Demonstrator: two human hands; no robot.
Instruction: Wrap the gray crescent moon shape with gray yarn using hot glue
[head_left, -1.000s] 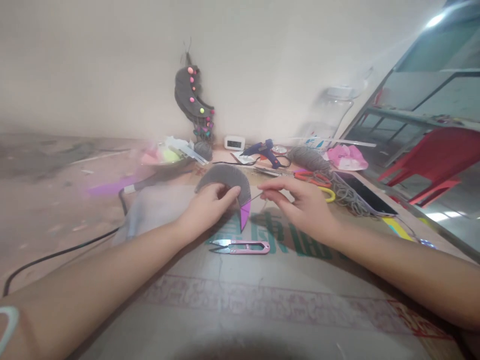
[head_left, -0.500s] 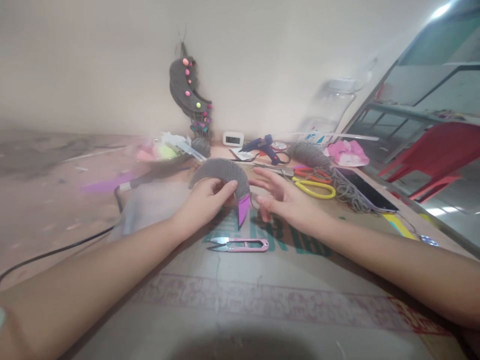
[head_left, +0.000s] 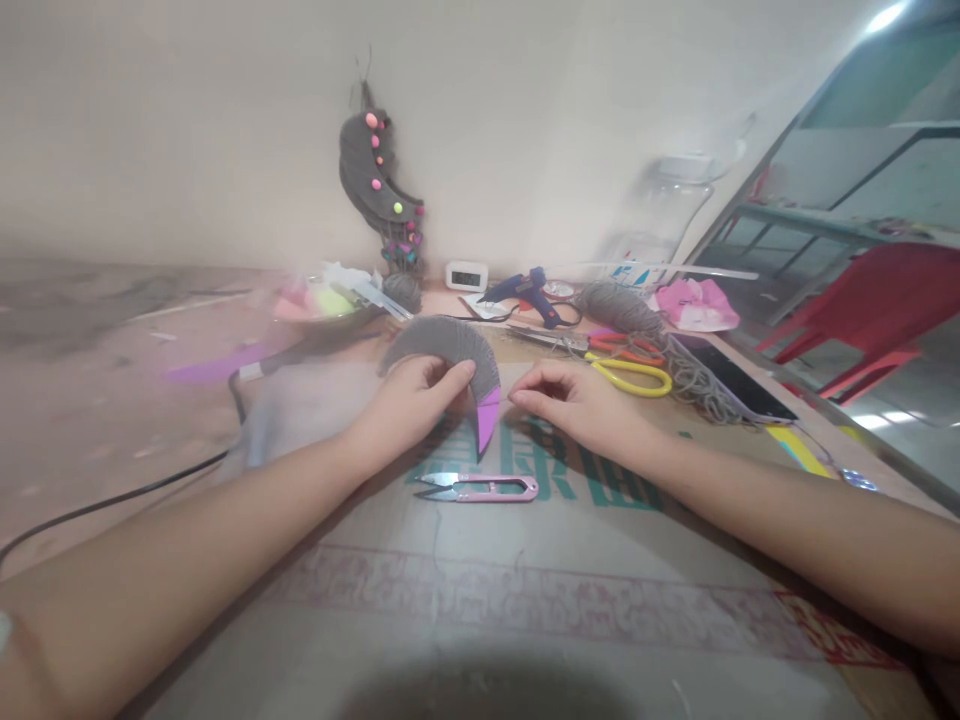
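A crescent-shaped piece (head_left: 450, 340) wrapped in grey yarn is gripped by my left hand (head_left: 420, 400), thumb on its face and fingers behind it. Its lower tip is bare purple and points down toward me. Just right of that tip, my right hand (head_left: 570, 400) is closed in a pinch on grey yarn (head_left: 511, 398), of which only a little shows at the fingertips. Pink thread snips (head_left: 480, 488) lie on the printed sheet (head_left: 360, 620) below the crescent, blades to the left.
Scissors with orange and yellow handles (head_left: 630, 376), a phone (head_left: 731, 380) and a grey yarn skein (head_left: 619, 305) lie to the right. Behind are a blue glue gun (head_left: 529, 293), a small clock (head_left: 466, 276) and a clear bottle (head_left: 671, 210). A decorated crescent (head_left: 367, 170) hangs on the wall.
My right hand first held yarn stretched from the purple tip, then spread its fingers, and is now pinched again beside the tip. My left hand keeps its hold on the crescent.
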